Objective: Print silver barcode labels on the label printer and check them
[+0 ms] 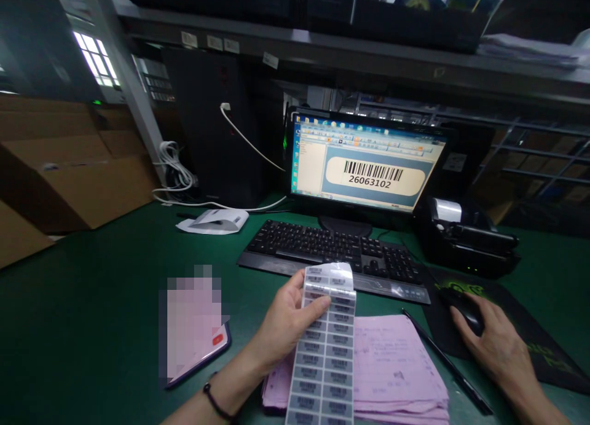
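Note:
My left hand (291, 317) pinches a long strip of barcode labels (338, 351), thumb on top and fingers behind; its upper end curls over near the keyboard (322, 247). Under the strip lies a stack of pink paper sheets (396, 370) with faint writing. My right hand (493, 342) rests over a black computer mouse (468, 310), fingers draped around it, on a dark mouse pad (548, 357) with green print. A lit monitor (369, 161) shows a barcode label numbered 26063102. Beside the pink stack lies a black pen (452, 363).
A black label printer (470, 237) stands right of the monitor. On the left are a phone (224, 339) by a blurred patch, a curled white paper (214, 221), white cables (175, 167), a computer tower (207, 130) and cardboard boxes (83, 173). A shelf (322, 50) runs overhead.

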The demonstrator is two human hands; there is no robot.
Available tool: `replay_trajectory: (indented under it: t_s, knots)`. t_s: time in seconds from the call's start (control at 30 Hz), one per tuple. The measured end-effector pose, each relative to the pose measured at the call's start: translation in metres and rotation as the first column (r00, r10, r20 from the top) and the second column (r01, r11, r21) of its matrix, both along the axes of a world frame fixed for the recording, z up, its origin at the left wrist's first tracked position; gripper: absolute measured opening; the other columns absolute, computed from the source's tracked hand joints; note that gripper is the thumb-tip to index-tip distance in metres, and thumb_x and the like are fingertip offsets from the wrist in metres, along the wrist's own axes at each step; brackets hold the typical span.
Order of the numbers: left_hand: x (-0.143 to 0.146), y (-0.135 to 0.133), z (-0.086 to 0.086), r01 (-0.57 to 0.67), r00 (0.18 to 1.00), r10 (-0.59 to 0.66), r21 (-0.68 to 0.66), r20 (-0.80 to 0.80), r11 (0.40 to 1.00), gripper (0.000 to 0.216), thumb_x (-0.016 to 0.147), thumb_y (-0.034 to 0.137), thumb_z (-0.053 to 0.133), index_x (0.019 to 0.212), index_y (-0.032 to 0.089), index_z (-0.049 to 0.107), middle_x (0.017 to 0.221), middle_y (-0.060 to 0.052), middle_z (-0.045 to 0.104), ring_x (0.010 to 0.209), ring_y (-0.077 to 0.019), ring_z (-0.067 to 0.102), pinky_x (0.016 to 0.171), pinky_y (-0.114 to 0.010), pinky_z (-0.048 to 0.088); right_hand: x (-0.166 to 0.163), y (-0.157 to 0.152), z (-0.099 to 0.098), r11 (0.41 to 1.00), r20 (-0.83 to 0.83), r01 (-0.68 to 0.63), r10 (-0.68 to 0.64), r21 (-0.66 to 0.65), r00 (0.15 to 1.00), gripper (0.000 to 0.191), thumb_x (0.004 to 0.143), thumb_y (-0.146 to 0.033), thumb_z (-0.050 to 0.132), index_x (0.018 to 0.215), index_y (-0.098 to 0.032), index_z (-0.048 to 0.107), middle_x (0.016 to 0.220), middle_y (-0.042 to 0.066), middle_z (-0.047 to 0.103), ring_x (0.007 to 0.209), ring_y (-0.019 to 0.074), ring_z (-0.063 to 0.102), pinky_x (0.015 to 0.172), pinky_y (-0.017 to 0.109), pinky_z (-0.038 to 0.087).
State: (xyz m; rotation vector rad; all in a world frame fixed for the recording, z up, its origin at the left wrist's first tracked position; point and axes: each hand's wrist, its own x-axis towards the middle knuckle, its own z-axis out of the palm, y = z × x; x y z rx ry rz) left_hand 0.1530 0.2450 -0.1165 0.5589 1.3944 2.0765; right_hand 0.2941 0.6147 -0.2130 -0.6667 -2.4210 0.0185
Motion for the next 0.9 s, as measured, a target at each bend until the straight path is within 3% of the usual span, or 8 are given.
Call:
replay_trajectory:
  t_s: [0.43, 0.63, 0.9]
  knots:
    - [0.0019, 0.0003, 0.0026, 0.001, 1.0, -0.001, -0.022, -0.002, 1.0, 0.036, 0.08, 0.026, 0.065, 0.108, 0.016, 0.047, 0.097, -0.008, 0.068, 0.07, -0.0169, 0.067, 0.068, -0.03, 0.052, 0.0002, -0.0013, 0.0, 1.0, -0.002, 0.011, -0.011, 0.02, 1.0, 0.057, 0.08, -0.061, 0.042, 0.117, -0.019, 0.052, 0.115, 0.012, 0.059, 0.106, 0.0299, 0.058, 0.09, 0.046, 0.05]
    - [0.0018, -0.0004, 0.002, -0.009, 1.0, 0.009, -0.008, -0.003, 1.0, 0.035, 0.08, 0.025, 0.066, 0.108, 0.016, 0.047, 0.1, -0.009, 0.068, 0.084, -0.019, 0.066, 0.072, -0.028, 0.051, 0.0003, -0.0056, 0.0028, 0.999, 0.006, 0.014, -0.014, 0.04, 1.0, 0.057, 0.081, -0.06, 0.041, 0.119, -0.018, 0.052, 0.116, 0.011, 0.059, 0.105, 0.0286, 0.058, 0.091, 0.043, 0.049]
    - [-0.0016, -0.0002, -0.003, -0.005, 1.0, 0.005, -0.009, -0.012, 1.0, 0.036, 0.08, 0.025, 0.066, 0.108, 0.016, 0.046, 0.099, -0.009, 0.068, 0.082, -0.0185, 0.066, 0.073, -0.029, 0.051, 0.0009, -0.0071, 0.0038, 0.999, 0.022, 0.027, -0.027, 0.025, 0.999, 0.058, 0.082, -0.061, 0.038, 0.119, -0.019, 0.052, 0.116, 0.011, 0.058, 0.106, 0.0291, 0.057, 0.09, 0.045, 0.05]
